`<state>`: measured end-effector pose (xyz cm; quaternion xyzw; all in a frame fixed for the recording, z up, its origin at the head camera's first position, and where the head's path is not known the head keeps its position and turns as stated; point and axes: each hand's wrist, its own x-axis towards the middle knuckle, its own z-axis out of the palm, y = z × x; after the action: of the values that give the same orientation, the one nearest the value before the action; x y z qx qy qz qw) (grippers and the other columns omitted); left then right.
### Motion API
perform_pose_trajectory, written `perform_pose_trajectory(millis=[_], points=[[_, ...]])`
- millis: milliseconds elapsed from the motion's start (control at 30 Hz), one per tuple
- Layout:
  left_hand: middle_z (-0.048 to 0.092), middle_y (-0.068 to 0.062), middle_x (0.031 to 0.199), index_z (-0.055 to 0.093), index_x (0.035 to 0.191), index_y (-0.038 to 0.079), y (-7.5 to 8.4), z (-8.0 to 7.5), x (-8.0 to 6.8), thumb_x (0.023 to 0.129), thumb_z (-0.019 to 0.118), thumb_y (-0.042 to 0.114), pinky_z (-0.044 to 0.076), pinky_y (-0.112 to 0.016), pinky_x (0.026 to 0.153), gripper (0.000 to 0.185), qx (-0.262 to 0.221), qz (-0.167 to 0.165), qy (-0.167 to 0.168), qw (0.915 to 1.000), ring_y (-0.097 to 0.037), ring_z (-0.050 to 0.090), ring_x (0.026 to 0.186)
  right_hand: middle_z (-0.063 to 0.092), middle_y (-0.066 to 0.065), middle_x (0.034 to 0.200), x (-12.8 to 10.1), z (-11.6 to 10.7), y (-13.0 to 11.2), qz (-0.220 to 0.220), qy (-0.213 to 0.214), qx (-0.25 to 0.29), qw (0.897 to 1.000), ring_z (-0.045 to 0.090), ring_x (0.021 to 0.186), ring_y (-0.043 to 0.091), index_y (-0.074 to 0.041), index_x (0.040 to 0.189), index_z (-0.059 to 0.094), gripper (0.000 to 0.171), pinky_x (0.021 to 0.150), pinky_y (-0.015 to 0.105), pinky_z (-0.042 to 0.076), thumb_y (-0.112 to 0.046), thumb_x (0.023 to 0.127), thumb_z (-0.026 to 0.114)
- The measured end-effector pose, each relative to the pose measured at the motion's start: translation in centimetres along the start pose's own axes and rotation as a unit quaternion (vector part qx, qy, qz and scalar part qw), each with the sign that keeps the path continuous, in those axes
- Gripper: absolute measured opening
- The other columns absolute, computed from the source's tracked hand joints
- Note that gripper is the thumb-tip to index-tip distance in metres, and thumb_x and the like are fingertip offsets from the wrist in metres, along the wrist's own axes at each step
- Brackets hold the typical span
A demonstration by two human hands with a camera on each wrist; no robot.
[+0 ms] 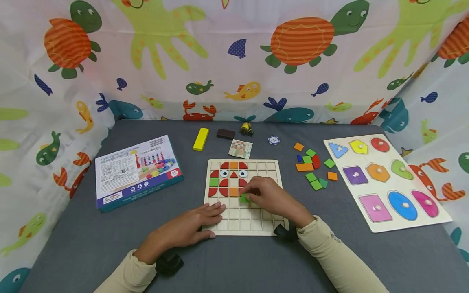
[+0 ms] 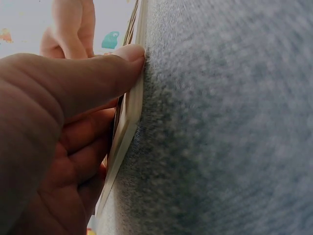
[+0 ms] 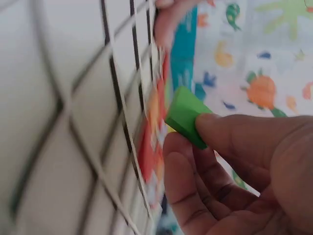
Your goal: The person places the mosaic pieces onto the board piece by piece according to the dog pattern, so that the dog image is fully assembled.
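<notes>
The right hand (image 1: 269, 197) is pinching a green block (image 1: 244, 198) over the board's (image 1: 234, 226) middle, apparently placing it and needing square alignment, while the outstretched left hand (image 1: 188, 224) is touching the board's near-left corner.

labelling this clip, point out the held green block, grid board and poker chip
Green block (image 3: 185, 111), right wrist view, middle of its visible surface
Grid board (image 1: 244, 225), head view, a bare lower cell
Poker chip (image 1: 273, 140), head view, centre of its face
</notes>
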<state>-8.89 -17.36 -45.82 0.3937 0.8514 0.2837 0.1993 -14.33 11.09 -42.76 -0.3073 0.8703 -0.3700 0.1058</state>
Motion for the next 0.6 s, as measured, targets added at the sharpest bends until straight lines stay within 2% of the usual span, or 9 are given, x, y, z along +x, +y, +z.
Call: perform_pose_trajectory(millis=[167,300,433,600], points=[[0.030,0.000,0.156,0.049,0.143,0.009,-0.1,0.0,0.1,0.096,0.064,0.027,0.024,-0.044,0.113,0.053,-0.001,0.006,0.002,1.0000,-0.017,0.021,0.144,0.067,-0.001,0.089,1.9,1.8,-0.5,0.015,-0.008,0.014,1.000,0.058,0.078,0.009,-0.006,0.099,0.074,0.013,0.070,0.028,0.050,-0.001,0.088,0.070],[0.031,0.000,0.156,0.050,0.143,0.008,-0.1,0.0,0.2,0.096,0.064,0.027,0.024,-0.044,0.113,0.052,-0.002,0.012,0.001,0.9999,-0.017,0.021,0.144,0.066,-0.002,0.085,2.4,2.5,-0.9,0.032,-0.011,-0.019,0.999,0.058,0.078,0.010,-0.007,0.096,0.074,0.011,0.071,0.029,0.050,-0.002,0.085,0.073],[0.032,0.000,0.156,0.051,0.142,0.008,-0.1,0.0,0.1,0.096,0.064,0.026,0.023,-0.044,0.113,0.052,-0.003,0.007,-0.004,1.0000,-0.018,0.022,0.144,0.068,0.001,0.087,2.3,2.8,-1.2,0.018,-0.037,-0.054,0.998,0.059,0.081,0.012,-0.007,0.092,0.075,0.009,0.071,0.029,0.050,-0.002,0.085,0.073],[0.032,0.001,0.156,0.051,0.142,0.009,-0.1,0.0,0.0,0.095,0.065,0.026,0.024,-0.045,0.113,0.051,-0.002,-0.002,-0.003,1.0000,-0.018,0.022,0.144,0.069,0.000,0.091,1.9,2.2,-0.9,0.002,-0.046,-0.042,0.998,0.061,0.082,0.010,-0.008,0.095,0.075,0.012,0.074,0.029,0.051,-0.001,0.087,0.069]])
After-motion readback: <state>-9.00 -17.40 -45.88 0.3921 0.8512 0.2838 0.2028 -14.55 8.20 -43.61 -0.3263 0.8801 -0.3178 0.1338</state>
